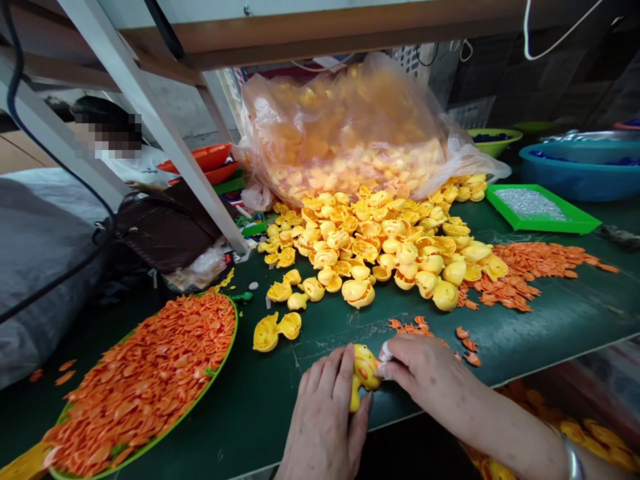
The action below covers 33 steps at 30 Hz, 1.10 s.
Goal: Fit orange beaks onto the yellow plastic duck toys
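Observation:
My left hand (pixel 323 407) is closed around a small yellow plastic duck (pixel 365 367) near the table's front edge. At the duck's right side, my right hand (pixel 425 367) pinches a small orange piece, mostly hidden by its fingertips. White wrapping covers some of those fingertips. Just beyond my right hand lie a few loose orange pieces (pixel 470 345). An opened yellow duck shell (pixel 277 331) rests to the left, beyond my left hand.
A heap of yellow duck shells (pixel 360 247) spills from a clear plastic bag (pixel 345 127). Orange pieces fill a green-rimmed tray (pixel 231 347) at left and form a pile (pixel 540 263) at right. Farther right stand a green tray (pixel 565 225) and blue basin (pixel 575 177). A person sits behind the white post (pixel 165 140).

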Available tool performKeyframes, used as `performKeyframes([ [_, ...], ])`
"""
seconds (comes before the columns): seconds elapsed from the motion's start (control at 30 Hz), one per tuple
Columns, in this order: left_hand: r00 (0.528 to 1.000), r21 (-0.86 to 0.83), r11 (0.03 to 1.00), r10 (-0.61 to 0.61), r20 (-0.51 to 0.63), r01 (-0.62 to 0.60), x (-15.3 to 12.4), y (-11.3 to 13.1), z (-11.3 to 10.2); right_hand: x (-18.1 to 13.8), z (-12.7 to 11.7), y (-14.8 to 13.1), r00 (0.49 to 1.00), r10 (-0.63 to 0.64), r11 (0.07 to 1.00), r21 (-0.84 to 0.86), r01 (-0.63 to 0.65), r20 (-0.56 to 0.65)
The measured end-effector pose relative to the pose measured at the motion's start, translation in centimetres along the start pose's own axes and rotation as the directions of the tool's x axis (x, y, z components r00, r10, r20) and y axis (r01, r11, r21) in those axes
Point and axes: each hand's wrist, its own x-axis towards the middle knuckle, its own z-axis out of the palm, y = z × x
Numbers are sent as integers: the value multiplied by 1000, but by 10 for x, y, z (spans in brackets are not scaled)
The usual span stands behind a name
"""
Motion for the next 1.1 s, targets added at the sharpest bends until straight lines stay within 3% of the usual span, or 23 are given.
performKeyframes([
  [0.1,1000,9,1000,7,-3,-7,2,0,0,-1,7,8,975,-221,953,-206,220,21],
  [0.2,1000,-3,1000,23,10,-23,3,-1,-2,-2,16,16,940,-339,906,-261,335,31],
  [0.33,998,-31,998,53,20,-52,3,-3,-4,-2,15,17,946,-320,925,-199,323,50],
  [0.6,997,-28,997,75,21,-75,7,-5,2,13,-5,6,924,-321,944,-10,330,209],
  [0.73,999,-1,999,44,-15,-44,5,-2,2,13,-5,2,951,-185,982,6,189,248],
  [0.8,998,37,999,19,-58,-17,-3,-7,2,9,-2,0,979,-69,997,-32,76,192],
  [0.87,994,99,994,-31,-106,41,-16,-18,-1,7,2,-1,998,-15,998,-61,19,59],
  [0.93,984,167,978,-98,-147,122,-33,-34,-6,13,5,-1,990,-42,994,-106,27,-137],
  [1.0,972,228,956,-142,-187,184,-50,-50,-12,27,4,-3,944,-112,979,-196,52,-309],
  [1.1,948,276,920,-216,-235,278,-68,-66,-18,56,-3,-10,919,-174,941,-333,50,-354],
])
